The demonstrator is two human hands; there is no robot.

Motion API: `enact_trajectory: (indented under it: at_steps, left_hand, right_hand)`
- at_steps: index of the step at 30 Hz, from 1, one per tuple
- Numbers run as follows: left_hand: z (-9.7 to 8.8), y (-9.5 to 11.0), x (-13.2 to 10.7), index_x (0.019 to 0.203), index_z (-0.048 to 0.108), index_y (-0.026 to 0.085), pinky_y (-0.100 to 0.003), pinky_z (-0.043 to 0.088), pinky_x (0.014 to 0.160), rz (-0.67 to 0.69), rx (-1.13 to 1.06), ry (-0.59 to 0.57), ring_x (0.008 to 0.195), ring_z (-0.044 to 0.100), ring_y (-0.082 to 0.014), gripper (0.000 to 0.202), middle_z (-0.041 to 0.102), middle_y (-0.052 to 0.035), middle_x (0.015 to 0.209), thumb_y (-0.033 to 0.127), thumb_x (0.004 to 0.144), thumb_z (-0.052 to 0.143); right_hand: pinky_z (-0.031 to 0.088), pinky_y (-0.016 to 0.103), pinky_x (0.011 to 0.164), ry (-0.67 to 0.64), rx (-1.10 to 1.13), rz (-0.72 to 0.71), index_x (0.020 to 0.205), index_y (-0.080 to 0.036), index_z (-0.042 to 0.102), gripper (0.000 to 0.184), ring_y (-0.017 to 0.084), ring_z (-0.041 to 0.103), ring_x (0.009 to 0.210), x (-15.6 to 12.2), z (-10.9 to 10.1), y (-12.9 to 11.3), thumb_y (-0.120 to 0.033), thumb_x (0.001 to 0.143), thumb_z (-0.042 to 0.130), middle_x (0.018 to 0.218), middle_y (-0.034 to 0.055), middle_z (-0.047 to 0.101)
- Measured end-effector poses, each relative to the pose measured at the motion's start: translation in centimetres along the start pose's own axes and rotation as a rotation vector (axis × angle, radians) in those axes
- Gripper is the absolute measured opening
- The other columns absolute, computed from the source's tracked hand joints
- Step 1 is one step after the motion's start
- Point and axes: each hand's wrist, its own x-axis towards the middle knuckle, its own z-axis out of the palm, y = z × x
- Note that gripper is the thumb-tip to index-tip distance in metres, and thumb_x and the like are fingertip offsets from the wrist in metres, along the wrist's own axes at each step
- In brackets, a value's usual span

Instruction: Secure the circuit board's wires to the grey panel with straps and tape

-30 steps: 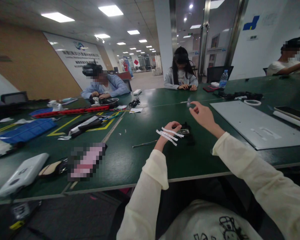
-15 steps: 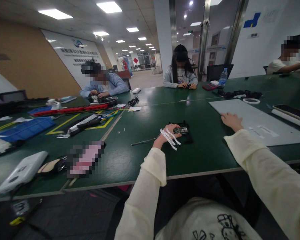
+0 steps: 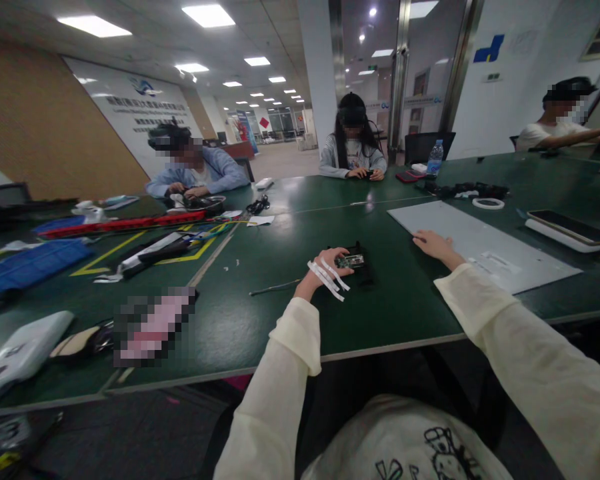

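My left hand point(image 3: 327, 263) is closed round the edge of a small green circuit board point(image 3: 351, 261), which sits on a black frame point(image 3: 366, 272) on the green table. White paper strips point(image 3: 330, 279) cling to the back of this hand. A thin grey cable or rod point(image 3: 275, 288) lies just left of my left wrist. My right hand point(image 3: 436, 247) lies flat with stretched fingers on a light grey panel point(image 3: 460, 223), its fingertips near the panel's left edge. Several white paper strips point(image 3: 500, 261) lie on that panel, right of the hand.
A phone point(image 3: 575, 227) on a white box lies at the far right, beyond a white tape roll point(image 3: 487, 203). A pink-screened phone point(image 3: 157, 327), a white device point(image 3: 27, 350) and a blue tray point(image 3: 35, 263) are at left. Other people sit across the table; a bottle point(image 3: 435, 159) stands there.
The grey panel has slid left across the table, and my right hand has moved left with it. My left hand keeps its hold on the circuit board. The view has turned slightly right.
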Motion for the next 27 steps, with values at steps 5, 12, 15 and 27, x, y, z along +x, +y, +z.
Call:
enact_trajectory:
  at_steps: [5, 12, 15, 27]
  left_hand:
    - [-1.4, 0.8, 0.0, 0.119, 0.059, 0.020, -0.036, 0.047, 0.090, -0.069, -0.094, 0.073, 0.099, 0.060, -0.0223, 0.063, 0.065, -0.0069, 0.108, 0.046, 0.064, 0.074]
    - [-2.6, 1.9, 0.1, 0.120, 0.060, 0.019, -0.037, 0.045, 0.095, -0.050, -0.092, 0.169, 0.101, 0.060, -0.0233, 0.064, 0.065, -0.0077, 0.110, 0.044, 0.063, 0.075]
    - [-2.9, 2.0, 0.1, 0.121, 0.059, 0.018, -0.037, 0.045, 0.095, -0.048, -0.110, 0.198, 0.101, 0.061, -0.0229, 0.065, 0.066, -0.0077, 0.110, 0.043, 0.063, 0.076]
    - [-3.9, 2.9, -0.1, 0.116, 0.062, 0.017, -0.036, 0.046, 0.096, -0.052, -0.102, 0.245, 0.107, 0.059, -0.0232, 0.054, 0.064, -0.0095, 0.118, 0.039, 0.068, 0.074]
  right_hand:
    - [0.021, 0.067, 0.104, -0.010, 0.034, -0.193, 0.135, -0.034, 0.050, 0.047, 0.031, 0.032, 0.137, -1.5, 0.5, -3.7, -0.050, 0.096, 0.029, 0.147, 0.0035, 0.040]
    - [0.027, 0.055, 0.108, -0.032, 0.134, -0.522, 0.134, -0.032, 0.053, 0.048, 0.028, 0.036, 0.136, -4.3, 1.2, -9.4, -0.053, 0.095, 0.034, 0.145, 0.0021, 0.043]
    - [0.026, 0.053, 0.109, -0.092, 0.162, -0.672, 0.128, -0.029, 0.059, 0.044, 0.027, 0.037, 0.135, -6.1, 0.9, -11.3, -0.050, 0.094, 0.039, 0.144, 0.0030, 0.044]
    - [0.013, 0.049, 0.117, -0.338, 0.359, -0.980, 0.138, -0.038, 0.047, 0.046, 0.022, 0.032, 0.138, -11.3, -1.7, -14.4, -0.043, 0.093, 0.049, 0.142, -0.0040, 0.046]
